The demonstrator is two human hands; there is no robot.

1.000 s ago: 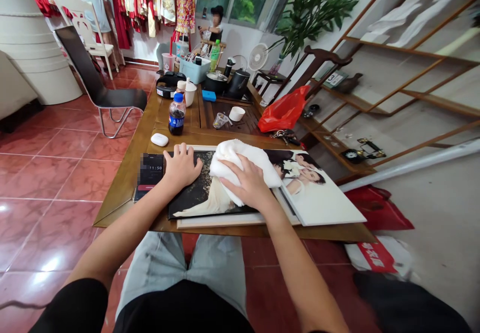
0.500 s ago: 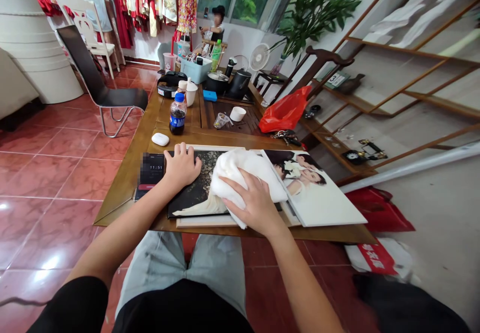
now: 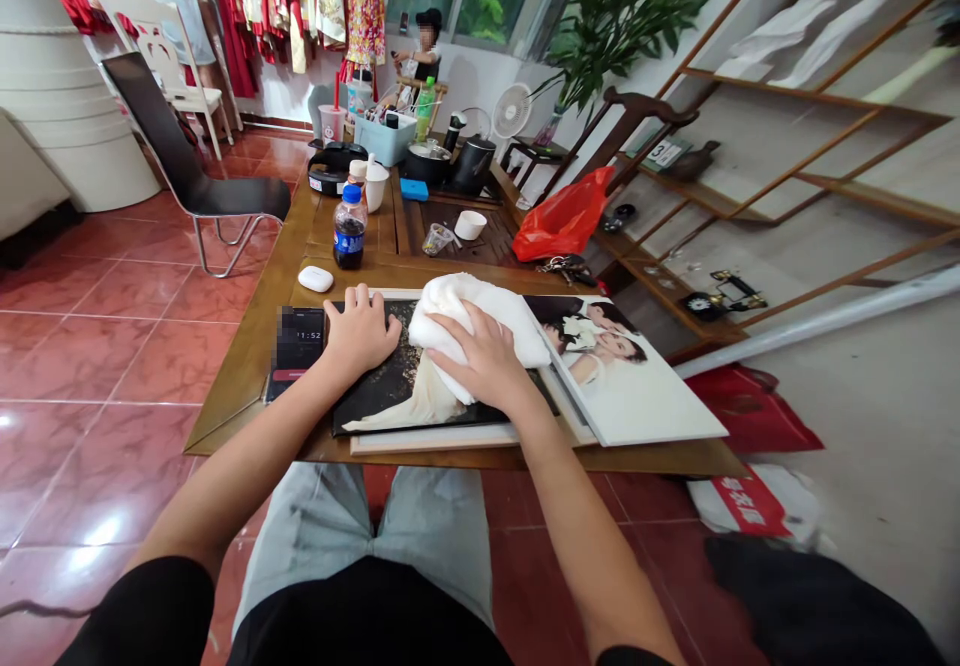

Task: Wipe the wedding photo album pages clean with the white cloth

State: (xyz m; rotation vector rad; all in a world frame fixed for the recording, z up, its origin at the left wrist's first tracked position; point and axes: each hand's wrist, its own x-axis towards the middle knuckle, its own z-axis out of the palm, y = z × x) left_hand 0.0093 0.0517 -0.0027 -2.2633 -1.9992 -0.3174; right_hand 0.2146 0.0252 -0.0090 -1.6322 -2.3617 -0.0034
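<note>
Left hand (image 3: 360, 336): released, palm down, fingers spread flat on the dark page (image 3: 390, 396) of the wedding album, grasping nothing.
Right hand (image 3: 480, 356): grasping, fingers curved over the white cloth and pressing it to the page.
White cloth (image 3: 457, 316): bunched, at 12 o'clock from the lap, lying across the dark page and against the edge of the portrait leaf.
Wedding album (image 3: 450, 426): open flat on the desk (image 3: 244, 376), its dark page under both hands; the portrait leaf (image 3: 630, 396) lies at 1 o'clock.
Step in hand: judged as cloth work on the dark page, with the left hand steadying the album.
Next move calls for: judged, a steady left-hand hold, since the portrait leaf looks loose beside the cloth.
Desk items: phone (image 3: 298, 346) at 11 o'clock, touching the album's edge; earbud case (image 3: 316, 279) just beyond it; cola bottle (image 3: 349, 229) further out at 12 o'clock; keys (image 3: 566, 269) at 1 o'clock.
Surroundings: red plastic bag (image 3: 564, 216) at 1 o'clock, beyond the keys; wooden shelf (image 3: 787, 186) at 2 o'clock; seated person (image 3: 424, 51) at 12 o'clock by the window, well apart.
</note>
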